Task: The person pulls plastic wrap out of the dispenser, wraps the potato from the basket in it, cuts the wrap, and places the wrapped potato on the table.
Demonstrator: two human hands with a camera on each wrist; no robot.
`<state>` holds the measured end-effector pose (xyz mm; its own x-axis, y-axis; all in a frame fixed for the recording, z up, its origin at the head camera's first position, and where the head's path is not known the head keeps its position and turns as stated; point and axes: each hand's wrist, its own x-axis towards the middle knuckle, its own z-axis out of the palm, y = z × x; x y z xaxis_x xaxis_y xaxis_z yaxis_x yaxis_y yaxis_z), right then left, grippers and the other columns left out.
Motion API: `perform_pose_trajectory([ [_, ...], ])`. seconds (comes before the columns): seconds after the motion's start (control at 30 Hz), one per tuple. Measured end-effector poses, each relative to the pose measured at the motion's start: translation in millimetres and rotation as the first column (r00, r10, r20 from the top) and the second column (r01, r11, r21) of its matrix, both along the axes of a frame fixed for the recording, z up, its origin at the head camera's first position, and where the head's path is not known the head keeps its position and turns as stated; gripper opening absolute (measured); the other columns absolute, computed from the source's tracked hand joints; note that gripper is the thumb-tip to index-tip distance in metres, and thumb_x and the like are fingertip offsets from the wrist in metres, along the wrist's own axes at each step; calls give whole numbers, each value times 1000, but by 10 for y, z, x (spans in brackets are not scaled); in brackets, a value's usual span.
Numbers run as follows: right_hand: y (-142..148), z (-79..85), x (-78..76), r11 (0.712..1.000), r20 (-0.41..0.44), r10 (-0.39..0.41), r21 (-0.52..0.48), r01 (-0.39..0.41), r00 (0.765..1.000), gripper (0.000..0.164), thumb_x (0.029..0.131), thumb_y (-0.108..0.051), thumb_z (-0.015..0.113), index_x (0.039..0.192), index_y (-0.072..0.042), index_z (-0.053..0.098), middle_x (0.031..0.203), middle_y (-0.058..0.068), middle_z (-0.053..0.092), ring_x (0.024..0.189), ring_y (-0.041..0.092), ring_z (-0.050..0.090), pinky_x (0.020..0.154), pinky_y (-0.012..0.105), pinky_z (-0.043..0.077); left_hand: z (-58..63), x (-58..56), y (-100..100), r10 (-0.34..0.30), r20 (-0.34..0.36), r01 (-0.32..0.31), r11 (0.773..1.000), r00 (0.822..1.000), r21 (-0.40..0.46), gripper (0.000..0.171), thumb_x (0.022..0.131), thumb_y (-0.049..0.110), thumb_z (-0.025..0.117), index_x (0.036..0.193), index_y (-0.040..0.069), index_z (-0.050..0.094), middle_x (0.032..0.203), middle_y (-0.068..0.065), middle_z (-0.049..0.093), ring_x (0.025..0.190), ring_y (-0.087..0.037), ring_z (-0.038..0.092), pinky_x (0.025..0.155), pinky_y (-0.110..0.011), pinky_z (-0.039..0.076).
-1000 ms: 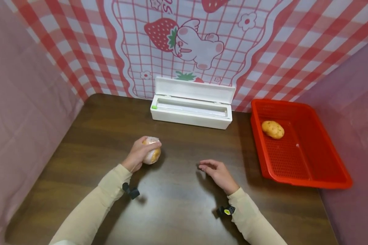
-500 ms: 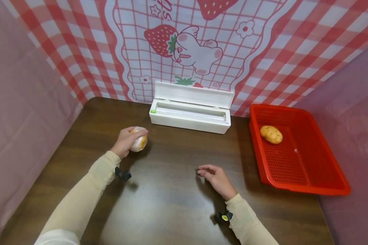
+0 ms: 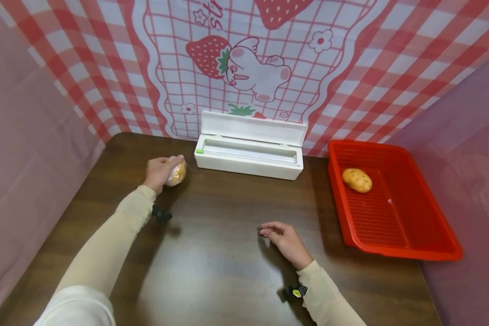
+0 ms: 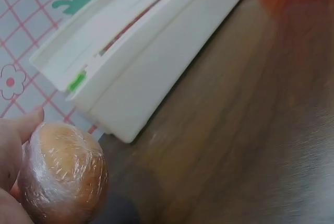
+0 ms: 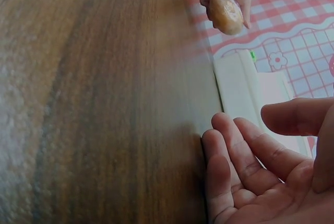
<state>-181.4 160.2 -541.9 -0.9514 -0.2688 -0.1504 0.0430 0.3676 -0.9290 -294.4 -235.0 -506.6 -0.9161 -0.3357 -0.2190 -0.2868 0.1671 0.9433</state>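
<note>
My left hand [image 3: 158, 173] grips a potato wrapped in clear plastic film [image 3: 177, 174], over the back left of the table. In the left wrist view the wrapped potato [image 4: 67, 174] shows shiny, creased film, with fingers and thumb along its left side. My right hand [image 3: 287, 242] hovers low over the middle right of the table, holding nothing. Its fingers [image 5: 245, 156] are loosely bent in the right wrist view, the thumb apart from them. A white cling film box [image 3: 248, 163] with its lid raised stands at the back, a film roll [image 3: 250, 154] inside.
At the right stands a red plastic basket [image 3: 395, 251] with one bare potato [image 3: 357, 180] in it. A red and white checked cloth [image 3: 106, 68] hangs behind the brown wooden table [image 3: 212, 271]. Pink cloth [image 3: 24, 158] closes off the left and right sides.
My left hand has carried the wrapped potato left and toward the back of the table. The right hand has stayed nearly in place, and the head view has shifted slightly.
</note>
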Motion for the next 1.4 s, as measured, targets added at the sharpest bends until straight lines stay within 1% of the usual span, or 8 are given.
perform_pose_trajectory([
  [0.4, 28, 14, 12, 1000, 10, 14, 7, -14, 1000, 24, 99, -11, 62, 117, 3, 70, 104, 13, 75, 97, 25, 68, 76, 24, 51, -32, -424, -86, 75, -16, -77, 969, 997, -233, 72, 87, 58, 67, 122, -5, 69, 112, -20, 66, 93, -23, 59, 76, -26, 50],
  [0.63, 1, -7, 37, 1000, 35, 10, -3, -10, 999, 22, 99, -10, 63, 116, 1, 71, 104, 12, 75, 98, 25, 68, 77, 25, 51, -105, -424, -151, 62, 14, -55, 954, 998, -296, 70, 92, 57, 62, 119, -8, 68, 108, -23, 65, 95, -30, 59, 84, -36, 51],
  [0.83, 22, 25, 25, 1000, 35, 14, -2, -14, 999, 23, 99, -11, 61, 116, 2, 71, 104, 14, 74, 96, 26, 68, 76, 26, 52, -88, -464, -146, -13, 11, 15, 939, 1000, -342, 74, 97, 53, 55, 139, -8, 53, 129, -31, 59, 116, -40, 55, 105, -48, 44],
  [1.0, 40, 132, -144, 998, 65, 49, 43, -52, 997, 25, 97, -9, 61, 116, 4, 70, 103, 14, 74, 91, 21, 67, 75, 28, 52, -9, -496, -127, -41, 73, 67, 910, 996, -409, 79, 100, 57, 46, 147, -7, 44, 142, -31, 50, 130, -46, 47, 111, -56, 35],
  [1.13, 25, 355, -436, 991, -89, 16, 134, -4, 996, 24, 95, -8, 65, 116, 4, 71, 106, 14, 73, 96, 22, 67, 85, 35, 52, 125, -505, -25, -25, 69, 58, 850, 997, -524, 78, 101, 58, 38, 150, -3, 40, 152, -31, 38, 143, -49, 27, 109, -74, 15],
  [1.23, -16, 578, -743, 982, -250, -44, 169, 88, 967, 23, 95, -7, 66, 116, 2, 72, 109, 15, 73, 99, 26, 66, 89, 41, 53, 244, -511, 182, -60, -114, -26, 776, 992, -630, 61, 103, 44, 43, 142, -2, 50, 151, -29, 36, 146, -47, 16, 106, -78, 3],
  [1.33, -79, 738, -1079, 965, -372, -91, 196, 174, 924, 24, 96, -8, 62, 116, 1, 72, 110, 17, 72, 100, 30, 66, 89, 45, 53, 346, -508, 464, -208, -308, -91, 675, 928, -732, 38, 100, 26, 49, 123, -1, 64, 140, -24, 49, 140, -42, 29, 107, -72, 8],
  [1.4, -108, 798, -1272, 944, -419, -99, 248, 219, 903, 27, 95, -10, 59, 117, 0, 72, 112, 17, 72, 104, 32, 65, 91, 46, 51, 388, -500, 656, -332, -335, -86, 585, 882, -806, 29, 98, 20, 52, 112, 1, 69, 129, -19, 57, 130, -39, 42, 105, -67, 18],
])
